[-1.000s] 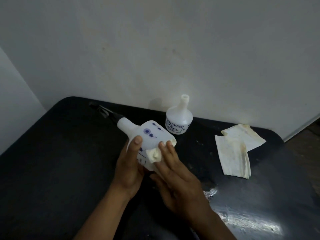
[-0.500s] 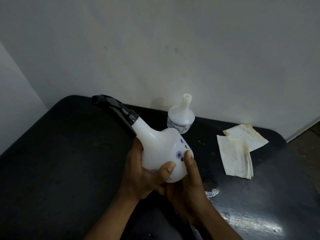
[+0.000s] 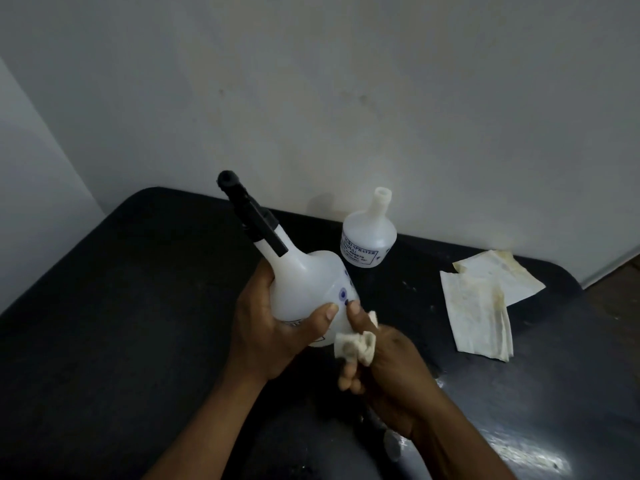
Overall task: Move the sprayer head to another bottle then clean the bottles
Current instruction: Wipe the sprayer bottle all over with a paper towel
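Left hand: the left hand (image 3: 273, 337) comes up from the lower middle with its forearm slanting up and right. The palm cups the belly of the white spray bottle (image 3: 304, 289) from the left, and the thumb lies across the front.
Left grip: it is closed firmly round the bottle's wide body and holds it above the black table (image 3: 138, 306).
Held bottle: it tilts with its neck pointing up and left. The black sprayer head (image 3: 249, 211) sits on the neck, nozzle uppermost.
Right hand: the right hand (image 3: 391, 368) reaches in from the lower right, back of the hand upward. One finger is stretched out and its tip touches the bottle's lower right side, just beside the left thumb.
Right grip: the other fingers curl round a crumpled wipe (image 3: 356, 346), bunched against the bottle's base.
Second bottle: the second bottle (image 3: 369, 237) stands upright at the back of the table near the wall (image 3: 346, 98). Its neck is open and a printed label faces forward.
Spare wipes: folded stained wipes (image 3: 481, 306) lie flat on the table to the right, well apart from both hands.
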The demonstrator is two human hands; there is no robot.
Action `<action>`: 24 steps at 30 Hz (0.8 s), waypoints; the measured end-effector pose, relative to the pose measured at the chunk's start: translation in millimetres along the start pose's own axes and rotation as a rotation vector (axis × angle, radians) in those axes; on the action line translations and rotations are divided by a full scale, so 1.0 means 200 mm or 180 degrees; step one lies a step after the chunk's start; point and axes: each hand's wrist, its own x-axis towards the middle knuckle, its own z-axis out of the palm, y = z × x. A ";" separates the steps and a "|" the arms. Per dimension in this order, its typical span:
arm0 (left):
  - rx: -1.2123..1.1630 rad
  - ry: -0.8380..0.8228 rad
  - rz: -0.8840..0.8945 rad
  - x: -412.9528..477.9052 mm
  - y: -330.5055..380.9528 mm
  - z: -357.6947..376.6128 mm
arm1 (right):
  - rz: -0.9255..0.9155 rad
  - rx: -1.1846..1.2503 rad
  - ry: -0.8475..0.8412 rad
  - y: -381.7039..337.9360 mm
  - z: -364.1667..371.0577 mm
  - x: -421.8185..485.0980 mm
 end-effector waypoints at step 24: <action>-0.1125 0.0225 -0.0629 0.01 -0.03 0.03 | -0.2849 -0.2566 0.0062 0.10 0.13 -0.07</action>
